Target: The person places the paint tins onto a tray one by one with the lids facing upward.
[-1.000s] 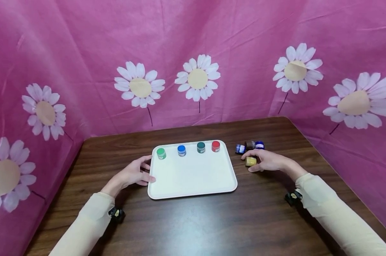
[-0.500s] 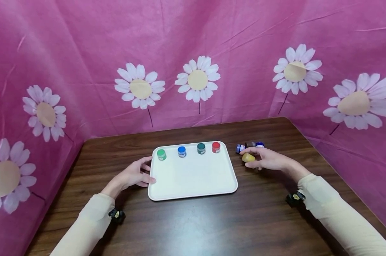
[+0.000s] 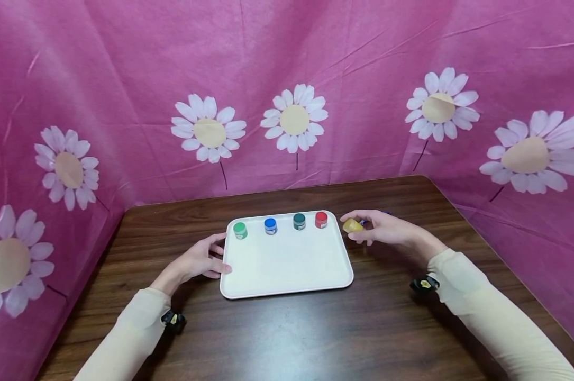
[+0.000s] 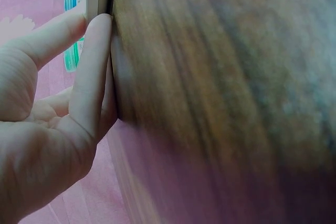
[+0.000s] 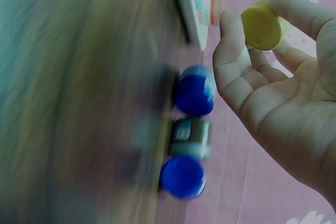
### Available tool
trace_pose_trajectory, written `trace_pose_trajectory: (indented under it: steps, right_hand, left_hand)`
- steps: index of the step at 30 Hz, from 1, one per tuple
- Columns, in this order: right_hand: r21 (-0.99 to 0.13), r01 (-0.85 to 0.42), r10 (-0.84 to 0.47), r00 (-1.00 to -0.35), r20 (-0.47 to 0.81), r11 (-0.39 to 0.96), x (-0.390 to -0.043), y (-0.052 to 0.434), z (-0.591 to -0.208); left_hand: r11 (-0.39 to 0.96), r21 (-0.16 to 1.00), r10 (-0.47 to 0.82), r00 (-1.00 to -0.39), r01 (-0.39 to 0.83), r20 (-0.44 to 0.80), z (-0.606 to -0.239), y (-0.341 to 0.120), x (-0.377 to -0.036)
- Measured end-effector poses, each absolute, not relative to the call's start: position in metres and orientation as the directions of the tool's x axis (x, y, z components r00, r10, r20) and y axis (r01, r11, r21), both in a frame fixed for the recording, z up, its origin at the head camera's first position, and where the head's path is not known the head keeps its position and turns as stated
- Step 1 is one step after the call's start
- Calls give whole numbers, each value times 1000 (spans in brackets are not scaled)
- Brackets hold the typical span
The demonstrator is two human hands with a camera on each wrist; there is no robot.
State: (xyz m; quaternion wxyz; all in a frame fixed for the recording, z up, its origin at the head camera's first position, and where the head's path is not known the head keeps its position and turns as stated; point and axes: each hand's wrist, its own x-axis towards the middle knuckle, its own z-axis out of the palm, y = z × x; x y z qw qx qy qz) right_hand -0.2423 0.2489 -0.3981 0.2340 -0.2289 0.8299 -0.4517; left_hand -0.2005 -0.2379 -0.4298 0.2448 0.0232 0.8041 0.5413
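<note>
The left hand (image 3: 198,260) rests on the bench (image 3: 287,333), fingers relaxed against the left rim of the white tray (image 3: 287,288). Four jars line the tray's far edge. Just right of the red jar (image 3: 321,218), the right hand (image 3: 379,228) pinches the yellow jar (image 3: 352,226), tilted, lifted beside the tray's far-right corner.

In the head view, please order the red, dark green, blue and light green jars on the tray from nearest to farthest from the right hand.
From the right hand:
1. Red jar, tray's right end.
2. Dark green jar, beside it.
3. Blue jar, left of middle.
4. Light green jar, far left.
</note>
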Motion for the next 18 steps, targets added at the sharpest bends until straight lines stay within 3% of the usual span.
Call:
trace_pose_trajectory:
  steps: [18]
  right_hand:
    - [-861, -225, -651, -743, -152, 457, -251, 191, -380]
  left_hand:
    - [410, 888, 316, -880, -209, -354, -429, -237, -198]
